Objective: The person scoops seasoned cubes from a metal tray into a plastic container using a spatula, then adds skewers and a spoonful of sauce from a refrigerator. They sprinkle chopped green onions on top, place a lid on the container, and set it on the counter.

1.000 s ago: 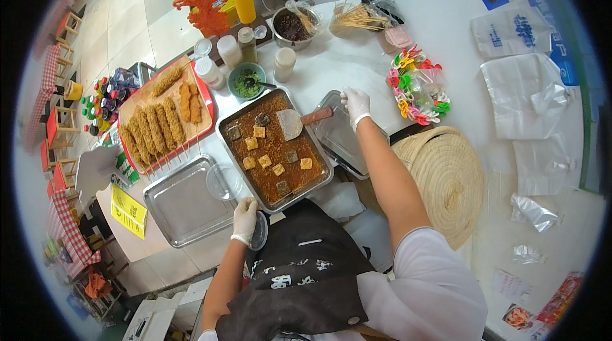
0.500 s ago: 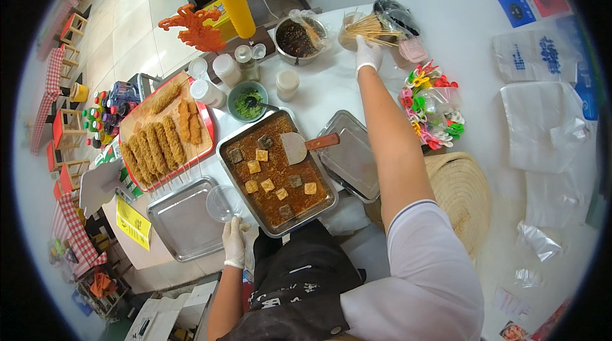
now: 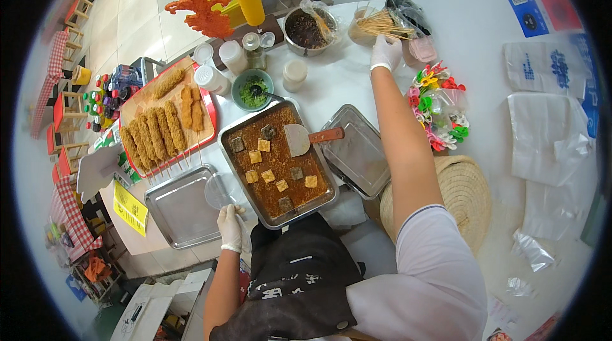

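Note:
My left hand [image 3: 229, 226], in a white glove, grips the rim of a clear plastic bowl [image 3: 218, 192], which is tilted above an empty metal tray [image 3: 185, 237]. My right hand [image 3: 386, 52], gloved too, is stretched far out at the back of the table. Its fingers are closed at the near side of a bundle of bamboo skewers [image 3: 381, 22]; how many they pinch is hidden. The skewers lean out of a clear container [image 3: 359, 33]. Between my arms sits a metal tray of brown sauce [image 3: 258, 172] with several tofu cubes [image 3: 264, 145] and a wooden-handled scraper [image 3: 299, 139].
Left stands a red-rimmed tray [image 3: 213, 125] of breaded skewers. A green bowl of chopped greens [image 3: 252, 90], shaker jars [image 3: 233, 56] and a pot of dark sauce [image 3: 307, 31] line the back. Right are a metal lid [image 3: 357, 149], colourful clips [image 3: 438, 106] and a straw hat [image 3: 465, 197].
The whole view has shifted slightly. My right hand has moved a little to the right along the skewers. The clear bowl in my left hand is now tipped more on edge.

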Demonstrator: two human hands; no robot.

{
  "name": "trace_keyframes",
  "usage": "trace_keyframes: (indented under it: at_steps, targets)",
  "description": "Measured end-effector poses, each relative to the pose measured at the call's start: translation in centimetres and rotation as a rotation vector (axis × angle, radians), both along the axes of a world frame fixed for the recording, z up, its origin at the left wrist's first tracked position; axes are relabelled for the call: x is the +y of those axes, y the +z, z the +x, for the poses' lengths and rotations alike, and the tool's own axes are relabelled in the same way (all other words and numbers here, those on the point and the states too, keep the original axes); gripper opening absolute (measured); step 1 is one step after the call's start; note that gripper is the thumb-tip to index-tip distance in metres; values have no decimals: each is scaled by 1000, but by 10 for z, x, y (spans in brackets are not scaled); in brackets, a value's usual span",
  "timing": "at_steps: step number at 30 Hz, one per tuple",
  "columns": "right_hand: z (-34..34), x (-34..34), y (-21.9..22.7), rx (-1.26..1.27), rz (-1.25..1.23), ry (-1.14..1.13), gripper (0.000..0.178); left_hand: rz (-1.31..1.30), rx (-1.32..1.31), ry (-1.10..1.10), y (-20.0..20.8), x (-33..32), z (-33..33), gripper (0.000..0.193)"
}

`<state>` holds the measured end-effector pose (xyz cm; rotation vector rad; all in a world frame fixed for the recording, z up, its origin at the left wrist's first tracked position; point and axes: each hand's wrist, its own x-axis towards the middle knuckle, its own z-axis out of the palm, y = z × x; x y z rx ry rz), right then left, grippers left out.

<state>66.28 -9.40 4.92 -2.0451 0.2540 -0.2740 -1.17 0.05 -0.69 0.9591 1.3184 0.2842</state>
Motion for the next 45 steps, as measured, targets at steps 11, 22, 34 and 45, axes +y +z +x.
trace_keyframes:
  at_steps: [11,22,34,45]
  targets:
    - [-16,-7,27,-14,-307,168,29,19,48,-65,-18,13,-14,23]
    - [1,13,13,1,-466,363,31,-95,85,-114,3,16,-14,30]
    - [17,3,32,60,-1031,452,35,-3,86,-114,-3,3,-17,27]
    - [27,-17,46,-23,-1108,533,34,27,128,-208,2,6,-13,28]
